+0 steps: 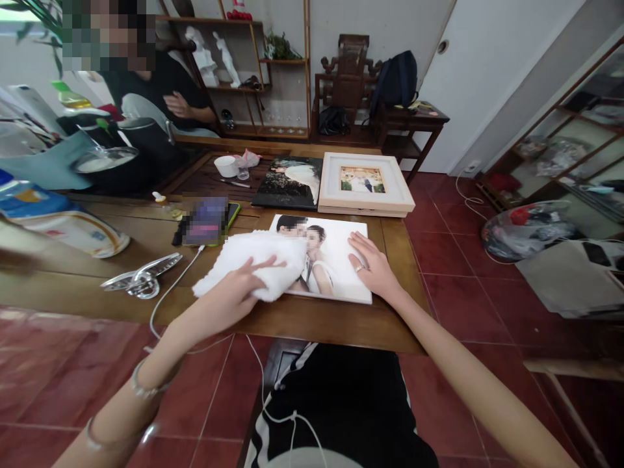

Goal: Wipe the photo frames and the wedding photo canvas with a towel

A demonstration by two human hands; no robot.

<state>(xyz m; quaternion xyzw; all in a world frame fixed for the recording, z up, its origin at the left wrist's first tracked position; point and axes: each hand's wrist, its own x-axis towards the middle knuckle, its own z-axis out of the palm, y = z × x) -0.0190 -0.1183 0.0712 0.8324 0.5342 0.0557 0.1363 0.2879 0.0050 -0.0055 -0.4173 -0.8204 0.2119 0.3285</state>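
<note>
A wedding photo panel [344,260] of two people lies flat near the front edge of the wooden table. My left hand [238,286] holds a white fluffy towel [263,253], its index finger stretched out on top. The towel covers the left part of the panel and spills onto the table. My right hand [371,265] rests flat on the panel's right edge, fingers apart, with a ring on one finger. Behind the panel are a dark photo panel [287,184] and a pale framed photo [404,195].
On the left of the table [273,318] lie a phone [207,221] with a white cable, a shiny metal clip-like object [141,276] and a blue-and-white package [63,224]. A white cup [225,166] stands further back. Another person [160,91] sits across the table.
</note>
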